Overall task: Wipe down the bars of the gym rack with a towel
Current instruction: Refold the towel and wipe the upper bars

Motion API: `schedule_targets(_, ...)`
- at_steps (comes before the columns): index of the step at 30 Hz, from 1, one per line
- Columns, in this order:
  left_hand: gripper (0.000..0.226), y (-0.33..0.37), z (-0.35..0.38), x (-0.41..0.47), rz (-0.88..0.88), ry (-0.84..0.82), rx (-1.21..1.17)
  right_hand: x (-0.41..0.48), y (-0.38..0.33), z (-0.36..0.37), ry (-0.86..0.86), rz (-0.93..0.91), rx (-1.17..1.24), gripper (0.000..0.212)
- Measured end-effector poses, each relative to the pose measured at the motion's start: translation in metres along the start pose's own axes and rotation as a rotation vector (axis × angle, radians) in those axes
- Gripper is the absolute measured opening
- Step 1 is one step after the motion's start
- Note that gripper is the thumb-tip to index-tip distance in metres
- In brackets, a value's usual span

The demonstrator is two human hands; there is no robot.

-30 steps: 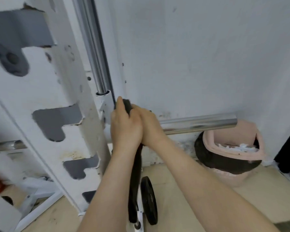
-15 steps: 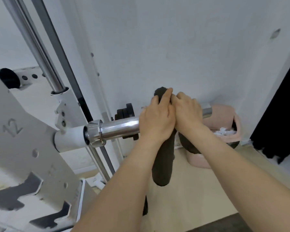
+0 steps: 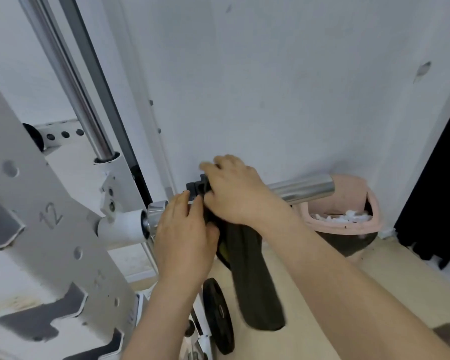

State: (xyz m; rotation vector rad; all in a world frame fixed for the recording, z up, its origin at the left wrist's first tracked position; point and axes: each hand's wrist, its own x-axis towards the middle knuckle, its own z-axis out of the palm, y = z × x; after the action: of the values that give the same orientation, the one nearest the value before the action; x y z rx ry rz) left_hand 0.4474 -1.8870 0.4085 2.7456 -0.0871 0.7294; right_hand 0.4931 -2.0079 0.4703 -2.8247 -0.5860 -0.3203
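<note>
Both grips close on the towel (image 3: 255, 276) where it drapes over the chrome bar (image 3: 304, 189), so the step in hand looks like the wipe of this horizontal bar.

Far left stands the white notched upright (image 3: 37, 229) of the rack, and beside it a slanting guide rod (image 3: 70, 81) runs down into its socket. Next comes the shiny collar (image 3: 156, 216) at the bar's inner end. The left grip (image 3: 185, 237) sits just beside that collar, with its fingers hooked over the bar and its thumb pressed into the near fold of the cloth. The towel lies between and under the two grips. Its long dark tail hangs free below the bar, above a black weight plate (image 3: 217, 315) low by the rack's foot. The right grip (image 3: 235, 194) curls over the top of the bar, close against the left, with cloth bunched beneath the palm. To its right the bar shows bare and bright out to its open end, in front of a pink bin (image 3: 348, 203).

By my reading, the next move calls for both grips to squeeze the cloth round the bar and slide it outward along that bare stretch. If the squeeze slackens, the loose tail may drag the towel off. Whether the guide rod has been wiped I cannot tell.
</note>
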Motion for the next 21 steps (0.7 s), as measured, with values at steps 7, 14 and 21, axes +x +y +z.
schedule_targets(7,0.064,0.021,0.002,0.0,0.054,0.026,-0.181,-0.008,0.032,0.039,0.074,-0.103,-0.184,0.087)
schedule_targets(14,0.073,0.033,0.015,0.005,0.152,-0.066,0.019,-0.046,0.131,0.02,0.202,0.083,-0.271,0.092)
schedule_targets(21,0.076,0.019,-0.003,-0.004,0.078,-0.078,-0.029,-0.056,0.159,0.022,0.349,0.113,-0.145,0.088)
